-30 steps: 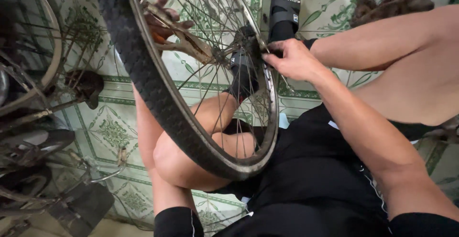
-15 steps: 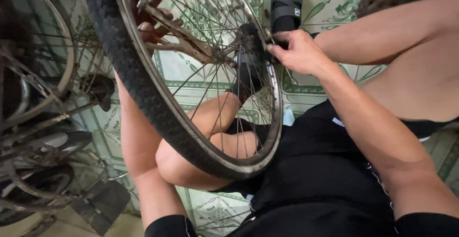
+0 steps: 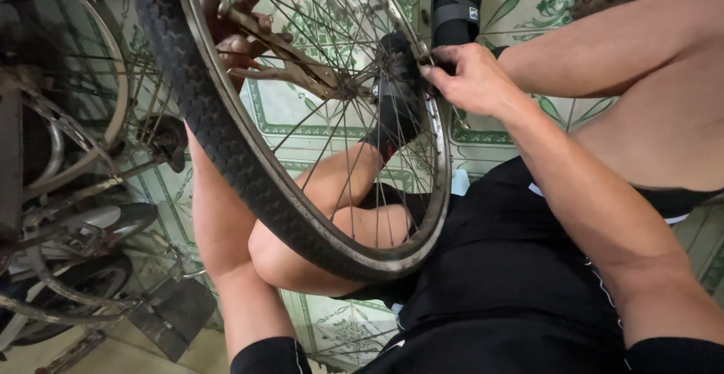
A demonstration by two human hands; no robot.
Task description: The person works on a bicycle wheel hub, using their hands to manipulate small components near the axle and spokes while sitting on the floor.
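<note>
Wheel: bicycle wheel (image 3: 249,185) stands across the lap, between both hands.
Left hand: left hand (image 3: 234,31) grasps rusty pliers (image 3: 294,68) beyond the spokes, jaws toward the hub.
Right hand: right hand (image 3: 471,80) pinches the rim's near edge.
Risk: pliers could slip off the hub, jabbing fingers or bending spokes.
Hidden: hub fitting blurred behind spokes.

wheel (image 3: 226,155): the top is cut off by the picture's edge, so we see only part of it.
left hand (image 3: 234,38): we see it only through the spokes, and the tyre hides part of it.
right hand (image 3: 471,80): we cannot see its fingertips behind the rim.
sandal (image 3: 456,1): its top is cut off.
old bike parts (image 3: 68,193): too dark for us to tell apart.
</note>
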